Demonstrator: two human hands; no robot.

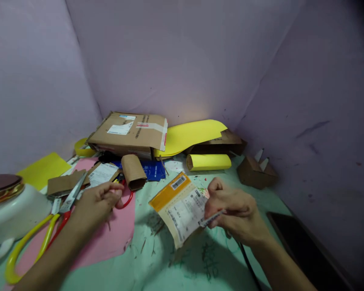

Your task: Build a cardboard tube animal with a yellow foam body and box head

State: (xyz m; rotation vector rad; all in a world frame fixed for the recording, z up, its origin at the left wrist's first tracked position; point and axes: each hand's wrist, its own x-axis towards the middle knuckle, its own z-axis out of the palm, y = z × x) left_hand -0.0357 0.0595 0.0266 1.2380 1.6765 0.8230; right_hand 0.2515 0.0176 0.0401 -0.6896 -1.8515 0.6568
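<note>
Between the fingers and thumb of my right hand (233, 210) is the edge of a piece of cardboard with a shipping label (183, 210). It has an orange strip with a barcode and tilts above the table. My left hand (101, 200) is closed, its fingertips pinched together over pink paper (117, 230); anything in them is too small to make out. Right behind its fingertips shows a red scissor handle (129, 201). Larger scissors with yellow and red handles (50, 232) lie by my left forearm, blades partly apart.
A cardboard box (130, 131) lies at the back beside yellow sheets (194, 135). In front are a brown cardboard tube (134, 171) and a yellow roll (210, 162). A white pot (15, 214) stands left; a small cardboard holder (255, 171) and dark flat object (303, 246) are right.
</note>
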